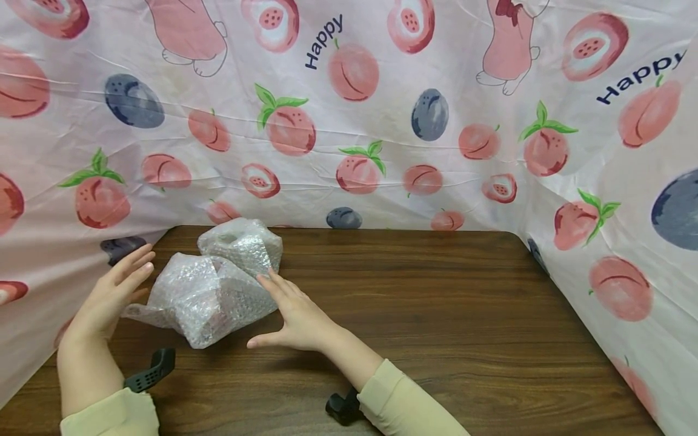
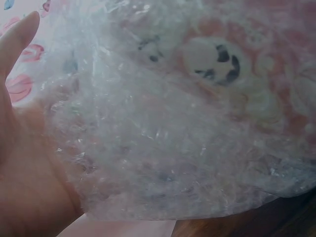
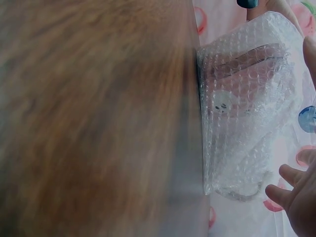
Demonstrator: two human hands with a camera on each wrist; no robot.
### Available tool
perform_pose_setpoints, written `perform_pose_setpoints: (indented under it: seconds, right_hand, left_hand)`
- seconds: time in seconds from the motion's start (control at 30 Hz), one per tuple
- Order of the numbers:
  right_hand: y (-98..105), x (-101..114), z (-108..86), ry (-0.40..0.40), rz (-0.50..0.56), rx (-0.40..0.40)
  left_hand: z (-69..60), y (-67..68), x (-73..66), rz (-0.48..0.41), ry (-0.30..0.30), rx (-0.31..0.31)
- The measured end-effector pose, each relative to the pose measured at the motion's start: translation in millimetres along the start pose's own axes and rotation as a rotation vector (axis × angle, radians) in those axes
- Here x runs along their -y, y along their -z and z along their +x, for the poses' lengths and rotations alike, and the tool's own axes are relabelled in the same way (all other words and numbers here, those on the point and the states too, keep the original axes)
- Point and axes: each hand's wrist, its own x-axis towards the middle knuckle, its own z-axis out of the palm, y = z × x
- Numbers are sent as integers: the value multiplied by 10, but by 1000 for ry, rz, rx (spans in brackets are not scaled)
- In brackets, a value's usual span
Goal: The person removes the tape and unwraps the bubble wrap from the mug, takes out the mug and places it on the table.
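Two transparent bubble-wrap packages are occupying the far left part of the counter (image 1: 436, 327). The near package (image 1: 204, 297) is lying between the two hands; the far package (image 1: 245, 242) is sitting just behind it and slightly to the right. A loose flap of wrap is extending from the near package toward the left.

The left hand (image 1: 103, 303) is hovering at the left side of the near package, fingers extending toward the far side. Its grip is appearing released; contact with the wrap is not showing clearly. The right hand (image 1: 300, 315) is positioning itself to the right of the near package, thumb and fingers spreading apart. Its grip is likewise appearing released.

In the left wrist view, a pinkish-red print (image 2: 261, 59) with a pale round motif and black marks is showing through the wrap.

A dark device (image 1: 149, 370) is projecting beside the left wrist; another (image 1: 345, 407) is projecting near the right sleeve (image 1: 406, 399). Fruit-printed cloth (image 1: 387, 121) is enclosing the left, far and right sides.
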Motion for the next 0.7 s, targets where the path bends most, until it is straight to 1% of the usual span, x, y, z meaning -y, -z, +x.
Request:
perform_pose_setpoints:
  seconds: [0.1,0.23,0.33,0.47,0.6,0.7]
  right_hand:
    - [-24,8,29,-11,28,14]
    - [-44,32,63,-25,61,24]
    - [-63,51,86,-46,97,36]
    - [-103,73,128,-73,142,47]
    - [-158,97,178,-85,158,46]
    - [-200,114,208,-94,155,42]
  left_hand:
    - [16,8,12,29,31,23]
    - [42,14,23,70,81,73]
    - [55,7,43,91,103,107]
    - [70,-17,74,82,128,145]
    - [63,-32,114,35,156,168]
    - [42,-23,155,15,153,175]
